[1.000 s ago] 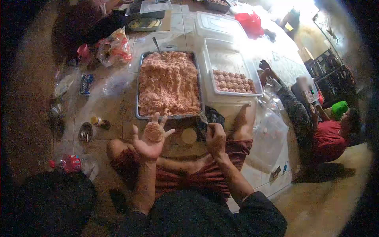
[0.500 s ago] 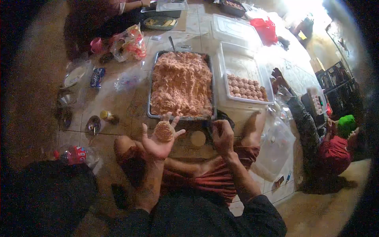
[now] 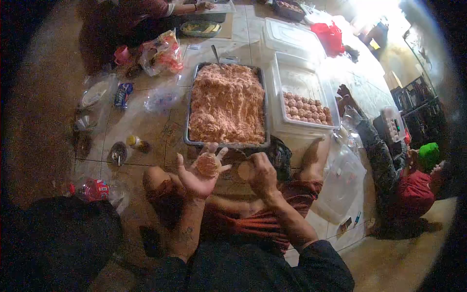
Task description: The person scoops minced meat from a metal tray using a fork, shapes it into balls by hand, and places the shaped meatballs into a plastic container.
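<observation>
Facing up, left hand [image 3: 198, 182], fingers [image 3: 212, 147] spread, bears patty [image 3: 207, 166]; right hand [image 3: 263, 174] grips thin utensil [image 3: 242, 153].

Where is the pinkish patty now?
In the head view, the pinkish patty lies on the open left hand, just below the tray of pinkish mixture.

This looks like a home, with things set out on the tiled floor [image 3: 158, 148]: a tray [image 3: 188, 114] of mince-like mixture [image 3: 227, 104], a clear tub [image 3: 301, 73] of balls [image 3: 305, 109] beside it, a drink bottle [image 3: 95, 190], and a person in red [image 3: 415, 192] low down by the floor's right edge.
</observation>
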`<state>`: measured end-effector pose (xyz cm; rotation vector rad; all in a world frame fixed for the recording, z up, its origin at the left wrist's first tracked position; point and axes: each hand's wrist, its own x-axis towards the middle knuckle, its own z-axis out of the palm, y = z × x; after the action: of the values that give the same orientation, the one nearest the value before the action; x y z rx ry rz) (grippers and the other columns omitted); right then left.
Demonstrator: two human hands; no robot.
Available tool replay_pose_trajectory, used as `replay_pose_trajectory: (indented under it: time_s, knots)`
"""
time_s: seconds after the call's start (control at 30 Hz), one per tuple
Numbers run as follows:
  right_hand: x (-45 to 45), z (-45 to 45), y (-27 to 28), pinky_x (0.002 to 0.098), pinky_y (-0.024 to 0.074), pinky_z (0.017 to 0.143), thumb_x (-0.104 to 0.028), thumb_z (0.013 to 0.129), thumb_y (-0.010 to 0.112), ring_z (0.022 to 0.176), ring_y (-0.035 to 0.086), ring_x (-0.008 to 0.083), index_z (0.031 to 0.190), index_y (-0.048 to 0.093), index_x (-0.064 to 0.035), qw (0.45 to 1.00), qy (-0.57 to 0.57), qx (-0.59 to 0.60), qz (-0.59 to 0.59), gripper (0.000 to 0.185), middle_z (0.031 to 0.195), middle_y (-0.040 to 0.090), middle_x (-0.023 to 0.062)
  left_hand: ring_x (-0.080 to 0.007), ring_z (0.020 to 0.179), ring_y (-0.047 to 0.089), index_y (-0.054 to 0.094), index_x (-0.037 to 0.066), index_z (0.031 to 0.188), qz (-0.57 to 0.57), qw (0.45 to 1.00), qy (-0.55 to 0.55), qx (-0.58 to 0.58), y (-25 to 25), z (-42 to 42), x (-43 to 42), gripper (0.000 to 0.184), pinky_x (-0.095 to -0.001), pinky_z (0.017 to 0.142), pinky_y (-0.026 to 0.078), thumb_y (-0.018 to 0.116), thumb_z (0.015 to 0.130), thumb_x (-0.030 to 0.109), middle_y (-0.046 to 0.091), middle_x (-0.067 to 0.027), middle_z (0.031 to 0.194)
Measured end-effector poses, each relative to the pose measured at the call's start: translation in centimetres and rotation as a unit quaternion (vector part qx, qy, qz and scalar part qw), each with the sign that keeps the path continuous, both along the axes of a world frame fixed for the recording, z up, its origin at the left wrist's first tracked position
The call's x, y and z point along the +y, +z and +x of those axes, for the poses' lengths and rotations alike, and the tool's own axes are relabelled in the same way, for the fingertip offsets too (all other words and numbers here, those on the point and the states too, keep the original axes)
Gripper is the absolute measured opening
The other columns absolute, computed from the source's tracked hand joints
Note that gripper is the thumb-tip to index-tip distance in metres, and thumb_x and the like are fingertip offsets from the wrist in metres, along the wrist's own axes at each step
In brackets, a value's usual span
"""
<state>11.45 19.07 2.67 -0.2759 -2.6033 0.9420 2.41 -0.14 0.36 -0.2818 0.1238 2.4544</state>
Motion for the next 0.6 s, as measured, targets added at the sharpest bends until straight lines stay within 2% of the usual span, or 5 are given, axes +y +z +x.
replay_pose_trajectory:
  time_s: [0.07, 0.2, 0.27, 0.37, 0.6]
  knots:
    - [0.7, 0.0, 0.8, 0.0473, 0.0493, 0.076, -0.002, 0.083, 0.062, 0.09, 0.06, 0.043, 0.099, 0.058, -0.0024, 1.0, -0.021, -0.004, -0.013, 0.016, 0.097, 0.059, 0.0183, -0.0463, 0.146, 0.024, 0.044, -0.002, 0.144, 0.058, 0.996, -0.003, 0.074, -0.1, 0.0, -0.1, 0.098, -0.0785, 0.104, 0.023, 0.039, 0.088, 0.079, 0.045, -0.0184, 0.15]
    - [-0.4, 0.6, 1.4, 0.0468, 0.049, 0.077, -0.003, 0.081, 0.063, 0.093, 0.06, 0.0428, 0.1, 0.058, -0.0023, 0.997, 0.015, 0.023, -0.067, 0.019, 0.098, 0.059, 0.019, -0.0471, 0.145, 0.025, 0.046, -0.002, 0.143, 0.037, 0.997, -0.016, 0.061, 1.1, 0.0, 0.0, 0.097, -0.0792, 0.105, 0.018, 0.038, 0.088, 0.078, 0.047, -0.0182, 0.148]
    - [-0.9, 0.7, 0.6, 0.0464, 0.0488, 0.077, -0.004, 0.081, 0.064, 0.094, 0.06, 0.0415, 0.099, 0.059, -0.0023, 0.997, 0.031, -0.045, -0.047, 0.019, 0.097, 0.06, 0.0192, -0.0474, 0.144, 0.027, 0.068, 0.0, 0.119, -0.033, 0.999, -0.014, 0.022, 2.3, 0.1, 0.6, 0.089, -0.0811, 0.105, 0.015, 0.038, 0.088, 0.078, 0.053, -0.0099, 0.146]
    - [0.8, -0.2, 0.5, 0.0461, 0.0489, 0.078, -0.004, 0.083, 0.063, 0.093, 0.061, 0.0409, 0.098, 0.059, -0.002, 0.999, -0.021, -0.043, 0.004, 0.015, 0.096, 0.06, 0.019, -0.0477, 0.144, 0.027, 0.072, 0.003, 0.113, 0.069, 0.989, -0.033, 0.125, 0.8, 0.0, 0.1, 0.085, -0.0809, 0.106, 0.013, 0.036, 0.09, 0.076, 0.054, -0.0097, 0.145]
    - [0.5, 0.4, 2.2, 0.0445, 0.0498, 0.076, -0.004, 0.088, 0.061, 0.087, 0.061, 0.0413, 0.099, 0.059, -0.0006, 0.997, 0.037, 0.04, -0.051, 0.012, 0.095, 0.061, 0.0184, -0.0484, 0.147, 0.019, 0.075, 0.005, 0.11, 0.043, 0.989, -0.044, 0.136, 0.6, -0.3, -0.7, 0.083, -0.0815, 0.105, 0.012, 0.034, 0.091, 0.076, 0.056, -0.01, 0.144]
